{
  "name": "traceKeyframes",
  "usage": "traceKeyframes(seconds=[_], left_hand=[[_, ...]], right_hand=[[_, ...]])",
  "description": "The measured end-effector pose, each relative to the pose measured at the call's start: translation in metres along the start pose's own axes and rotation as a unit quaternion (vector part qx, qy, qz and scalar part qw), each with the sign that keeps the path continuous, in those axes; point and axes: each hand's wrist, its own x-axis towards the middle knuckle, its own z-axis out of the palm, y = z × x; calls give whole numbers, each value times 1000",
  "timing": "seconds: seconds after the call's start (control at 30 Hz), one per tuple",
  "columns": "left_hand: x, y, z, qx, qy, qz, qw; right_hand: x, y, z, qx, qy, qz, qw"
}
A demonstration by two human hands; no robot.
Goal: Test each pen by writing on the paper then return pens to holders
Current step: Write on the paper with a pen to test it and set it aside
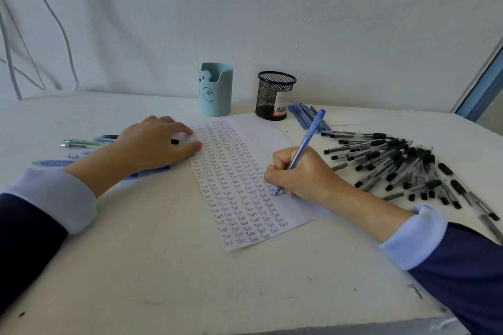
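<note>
Past the right sleeve (424, 242), the right hand (304, 174) pinches a blue pen (310, 133), tip on paper (261, 128), barrel leaning toward the mesh holder (275, 95), left hand (152, 144) pressing flat.

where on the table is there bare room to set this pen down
Free: the near strip of table below the paper, and the back-left stretch beside the blue holder. Crowded: black pens piled right of the paper, loose pens around the left hand.

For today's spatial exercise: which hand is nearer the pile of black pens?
Right. The right hand writes just beside the pile; the left hand rests across the paper from it.
</note>
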Motion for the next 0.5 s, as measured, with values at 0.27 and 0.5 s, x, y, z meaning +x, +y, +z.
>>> traceKeyframes(seconds=[0.27, 0.5], left_hand=[[-1, 0, -1, 2, 2, 0, 1000], [0, 1, -1, 7, -1, 1, 1000]], right_hand=[[1, 0, -1, -2, -2, -9, 1000], [2, 3, -1, -4, 8, -17, 1000]])
